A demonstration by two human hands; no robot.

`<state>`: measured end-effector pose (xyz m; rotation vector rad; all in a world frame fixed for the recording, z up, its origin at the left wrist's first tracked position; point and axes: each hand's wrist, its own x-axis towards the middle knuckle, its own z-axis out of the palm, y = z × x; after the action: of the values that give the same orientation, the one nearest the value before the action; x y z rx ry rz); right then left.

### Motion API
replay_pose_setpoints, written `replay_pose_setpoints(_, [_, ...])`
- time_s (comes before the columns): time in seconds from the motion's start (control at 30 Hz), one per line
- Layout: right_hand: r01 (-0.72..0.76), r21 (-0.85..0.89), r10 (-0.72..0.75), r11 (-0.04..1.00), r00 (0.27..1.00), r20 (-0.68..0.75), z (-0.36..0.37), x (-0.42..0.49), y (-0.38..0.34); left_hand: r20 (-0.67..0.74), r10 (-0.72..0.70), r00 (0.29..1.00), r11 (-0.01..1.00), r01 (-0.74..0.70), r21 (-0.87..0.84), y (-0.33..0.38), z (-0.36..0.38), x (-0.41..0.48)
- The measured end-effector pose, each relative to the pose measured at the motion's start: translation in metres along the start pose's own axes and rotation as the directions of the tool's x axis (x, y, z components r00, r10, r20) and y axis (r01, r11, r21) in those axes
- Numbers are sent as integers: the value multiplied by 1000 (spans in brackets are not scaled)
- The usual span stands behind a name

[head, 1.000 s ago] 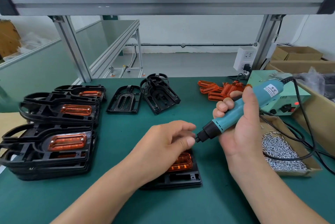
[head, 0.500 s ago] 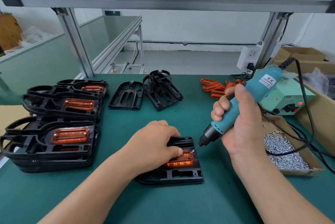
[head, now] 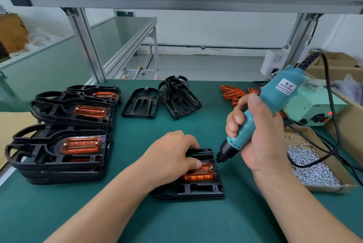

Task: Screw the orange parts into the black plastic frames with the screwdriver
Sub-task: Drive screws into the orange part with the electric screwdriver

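Driving screw (head: 211, 167) at 2 o'clock corner of orange part (head: 199, 175), seated in black frame (head: 198, 190) at bench (head: 196, 128) 6 o'clock. Grips: right hand (head: 261, 136) clenched round screwdriver (head: 275, 95); left hand (head: 170, 156) holds frame, thumb on part. Judgement: keep bit square, press steadily, thumb clear.

- Screwdriver (head: 275, 93): teal and electric, tilted in the right hand (head: 261, 136). Its black nose pokes out below the grip, with the bit on a screw (head: 211, 167).
- Orange part (head: 199, 176): translucent and slotted, seated in the frame under the left hand's (head: 170, 156) thumb.
- Black plastic frame (head: 196, 190): lies flat, held under the left hand's curled fingers.
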<state>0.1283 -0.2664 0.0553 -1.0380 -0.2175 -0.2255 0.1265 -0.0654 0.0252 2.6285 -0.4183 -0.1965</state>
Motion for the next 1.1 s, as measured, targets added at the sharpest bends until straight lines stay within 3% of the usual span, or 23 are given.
replay_pose_setpoints(0.47, [37,-41,-36,998,999,33,4,-3,-2,36,-23,999,1000,24,-6,3,-3,-3])
replay_pose_setpoints(0.8, [112,-176,-54,978,951,305,25,-6,5,34,-23,999,999,24,-25,3,-2,-2])
replay_pose_setpoints(1.1, [101,-285,22,953,918,396,37,-4,17,71,-30,997,996,36,-77,2,-4,-2])
